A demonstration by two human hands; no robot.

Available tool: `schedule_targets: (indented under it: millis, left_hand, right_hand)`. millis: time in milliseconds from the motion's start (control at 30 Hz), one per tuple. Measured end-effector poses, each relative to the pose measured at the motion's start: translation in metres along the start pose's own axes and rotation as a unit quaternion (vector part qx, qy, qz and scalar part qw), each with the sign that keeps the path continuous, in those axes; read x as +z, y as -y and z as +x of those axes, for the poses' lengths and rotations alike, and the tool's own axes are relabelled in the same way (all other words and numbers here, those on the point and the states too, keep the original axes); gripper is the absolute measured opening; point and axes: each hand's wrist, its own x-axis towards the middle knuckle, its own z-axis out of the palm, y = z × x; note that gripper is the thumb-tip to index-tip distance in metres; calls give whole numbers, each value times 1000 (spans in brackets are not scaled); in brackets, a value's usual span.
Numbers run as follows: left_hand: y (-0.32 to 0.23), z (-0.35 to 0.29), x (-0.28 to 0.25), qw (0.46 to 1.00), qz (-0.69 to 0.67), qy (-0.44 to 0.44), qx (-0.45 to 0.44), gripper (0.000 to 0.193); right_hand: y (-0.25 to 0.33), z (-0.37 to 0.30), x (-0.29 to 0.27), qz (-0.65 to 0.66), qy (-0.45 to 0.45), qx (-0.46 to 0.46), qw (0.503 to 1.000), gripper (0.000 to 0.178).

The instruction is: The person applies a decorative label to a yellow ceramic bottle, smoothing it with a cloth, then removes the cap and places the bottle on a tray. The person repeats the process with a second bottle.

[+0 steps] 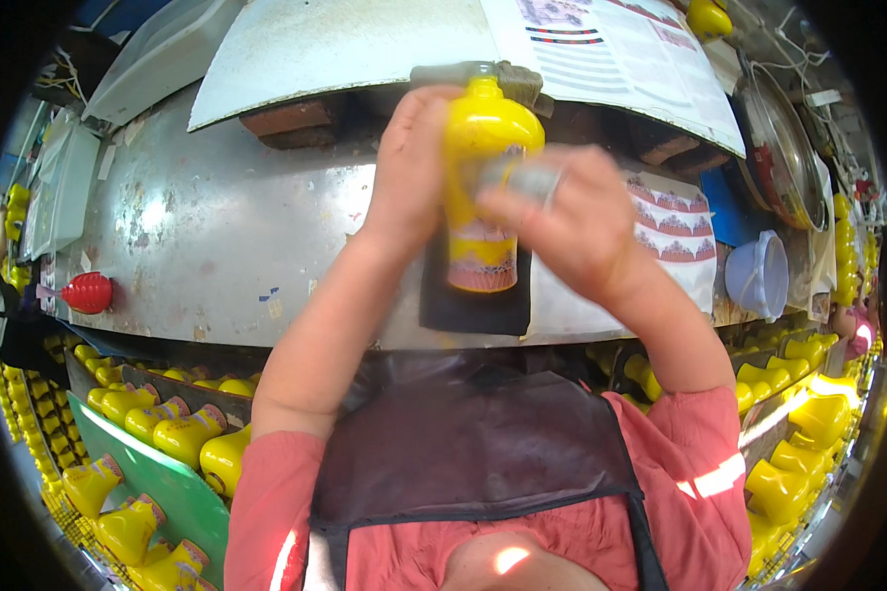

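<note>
A glossy yellow vase [490, 133] lies over a black pad [443, 295] at the table's near edge, its narrow neck pointing away from me. A pink lace-like pattern rings its flared end, and more printing shows on its side. Wrapped round the vase's left side near the shoulder is my left hand [414, 148], its fingertips partly hidden. My right hand [586, 212], smeared by motion, pinches a small pale grey piece [534, 183] against the vase's right side. Blur hides what kind of thing that piece is.
Patterned decal sheets [675, 227] lie to the right, beside a lilac bucket [757, 274]. A white board [345, 49] rests on bricks [291, 120] at the back. A red ribbed object [87, 293] sits at left. Racked yellow vases [187, 433] flank me on both sides.
</note>
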Motion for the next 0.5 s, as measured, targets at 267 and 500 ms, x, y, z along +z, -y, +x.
schedule_targets:
  millis: [267, 500]
  left_hand:
    - [12, -1, 0, 935, 307, -16, 179, 35]
    - [29, -11, -2, 932, 296, -71, 196, 42]
  right_hand:
    - [16, -13, -12, -44, 0, 70, 997, 28]
    - [-8, -9, -6, 5, -98, 253, 963, 23]
